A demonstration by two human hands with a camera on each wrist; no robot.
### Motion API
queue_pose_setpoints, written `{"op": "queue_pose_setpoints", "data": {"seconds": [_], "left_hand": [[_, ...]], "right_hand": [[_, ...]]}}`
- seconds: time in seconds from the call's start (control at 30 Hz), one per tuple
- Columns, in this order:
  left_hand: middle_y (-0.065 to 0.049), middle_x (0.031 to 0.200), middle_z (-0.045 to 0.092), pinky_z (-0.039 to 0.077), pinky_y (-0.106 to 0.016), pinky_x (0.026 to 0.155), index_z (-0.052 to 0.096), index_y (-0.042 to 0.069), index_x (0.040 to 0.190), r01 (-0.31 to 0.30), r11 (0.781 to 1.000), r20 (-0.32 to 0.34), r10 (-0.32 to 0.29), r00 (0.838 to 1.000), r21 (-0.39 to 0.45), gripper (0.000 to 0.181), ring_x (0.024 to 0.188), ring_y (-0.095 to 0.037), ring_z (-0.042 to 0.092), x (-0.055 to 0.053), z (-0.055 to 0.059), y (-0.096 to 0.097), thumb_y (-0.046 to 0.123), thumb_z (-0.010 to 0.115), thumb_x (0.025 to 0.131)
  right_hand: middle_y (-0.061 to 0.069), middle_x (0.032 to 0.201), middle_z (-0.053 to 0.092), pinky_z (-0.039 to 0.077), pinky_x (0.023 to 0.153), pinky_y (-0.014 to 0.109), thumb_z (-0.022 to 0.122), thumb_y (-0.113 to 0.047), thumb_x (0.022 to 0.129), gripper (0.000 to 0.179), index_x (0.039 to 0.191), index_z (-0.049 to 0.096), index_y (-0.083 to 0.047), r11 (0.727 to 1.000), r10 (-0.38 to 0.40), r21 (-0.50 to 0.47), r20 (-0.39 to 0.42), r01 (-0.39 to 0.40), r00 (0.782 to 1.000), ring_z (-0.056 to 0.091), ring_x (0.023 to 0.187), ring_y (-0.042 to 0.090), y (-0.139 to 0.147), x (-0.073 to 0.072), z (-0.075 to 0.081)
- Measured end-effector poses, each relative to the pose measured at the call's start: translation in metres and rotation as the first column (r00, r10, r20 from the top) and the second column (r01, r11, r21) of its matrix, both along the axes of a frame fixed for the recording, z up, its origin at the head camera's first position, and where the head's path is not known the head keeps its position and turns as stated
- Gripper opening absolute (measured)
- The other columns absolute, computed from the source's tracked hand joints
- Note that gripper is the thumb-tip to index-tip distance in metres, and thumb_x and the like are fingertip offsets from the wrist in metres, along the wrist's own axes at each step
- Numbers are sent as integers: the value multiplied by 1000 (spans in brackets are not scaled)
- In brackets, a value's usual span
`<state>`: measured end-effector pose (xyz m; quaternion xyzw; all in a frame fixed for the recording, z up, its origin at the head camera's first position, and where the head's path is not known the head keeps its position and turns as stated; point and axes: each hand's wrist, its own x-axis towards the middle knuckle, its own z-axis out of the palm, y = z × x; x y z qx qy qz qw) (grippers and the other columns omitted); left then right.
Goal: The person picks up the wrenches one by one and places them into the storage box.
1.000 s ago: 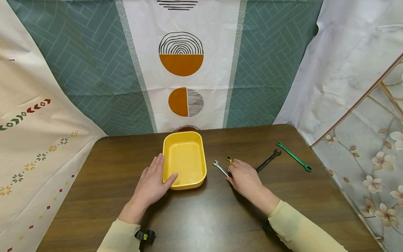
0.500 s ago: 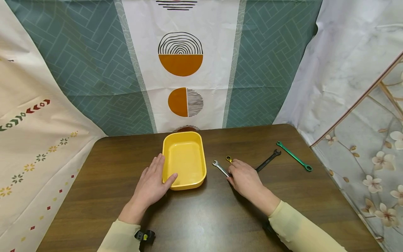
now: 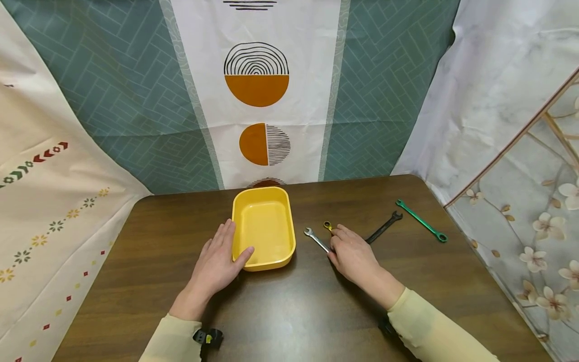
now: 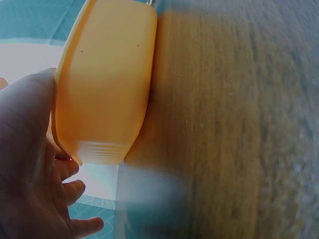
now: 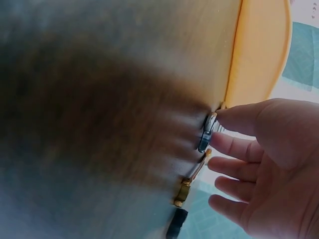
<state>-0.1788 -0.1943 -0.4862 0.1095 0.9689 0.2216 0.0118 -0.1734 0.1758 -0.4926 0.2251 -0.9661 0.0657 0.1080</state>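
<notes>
My left hand [image 3: 212,266] rests against the left side of a yellow plastic tray [image 3: 289,251], fingers straight along the wall and thumb over the rim near its front corner. In the left wrist view, the tray's outer wall [image 4: 107,74] stands on the wood beside this hand. To the right of the tray, my right hand [image 3: 355,256] pinches a silver wrench [image 3: 318,240] between thumb and index finger, its open-ended head showing beyond them. A gold wrench [image 3: 327,225] sticks out beyond the same hand, mostly hidden under it. The other fingers hang over it [image 5: 232,169].
Right of my right hand lies a black wrench [image 3: 383,228], its near end covered by the hand. A green wrench [image 3: 421,221] lies further right, near the brown table's [image 3: 280,322] right edge. Patterned cloths [image 3: 149,125] hang behind the table and at both sides.
The head view has shifted slightly. Both hands, the tray and the wrenches stay almost where they were.
</notes>
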Motion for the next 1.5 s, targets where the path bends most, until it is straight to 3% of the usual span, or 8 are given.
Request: {"op": "queue_pose_setpoints", "data": {"seconds": [0.23,0.77,1.07,1.17,1.37,1.5], "left_hand": [[-20,183,14,18,-71,129,14,-2,175,-1,1000,-1,1,1000,-2,107,168,-42,13,1,0,0,73,50,108],[-22,182,16,20,-72,128,17,-3,174,6,1000,-23,-6,1000,-4,105,167,-44,16,3,3,1,73,48,109],[-18,184,13,17,-71,129,14,1,176,-5,1000,16,5,1000,15,107,169,-41,12,1,0,0,74,51,107],[-18,184,13,17,-71,129,14,1,176,-4,1000,15,3,1000,14,107,169,-41,12,1,-1,-1,74,50,107],[-18,184,13,17,-71,129,14,1,176,-4,1000,14,4,1000,15,107,169,-41,12,1,0,-1,74,51,107],[-17,184,13,17,-71,129,14,1,176,-3,1000,16,3,1000,10,107,169,-41,12,0,0,-1,74,50,107]], "right_hand": [[23,135,72,44,122,55,88,-17,95,21,89,72,-6,1000,-15,1,39,15,999,57,145,42,0,1,1],[27,135,70,43,122,56,88,-15,93,25,78,70,-5,1000,-11,-13,27,12,1000,56,145,47,0,0,3],[28,137,69,43,123,54,87,-18,94,28,78,71,-3,1000,-10,4,32,10,999,55,146,47,1,-1,4],[28,135,69,42,124,53,86,-19,94,28,77,70,-3,1000,12,-19,13,-12,1000,55,145,48,4,-4,0],[28,130,68,35,129,46,83,-23,94,30,74,70,-5,993,80,-87,-66,-86,995,53,145,48,20,-25,-42],[29,130,68,36,128,49,83,-22,91,31,70,68,-6,990,85,-106,-53,-91,995,53,145,49,20,-24,-42]]}}
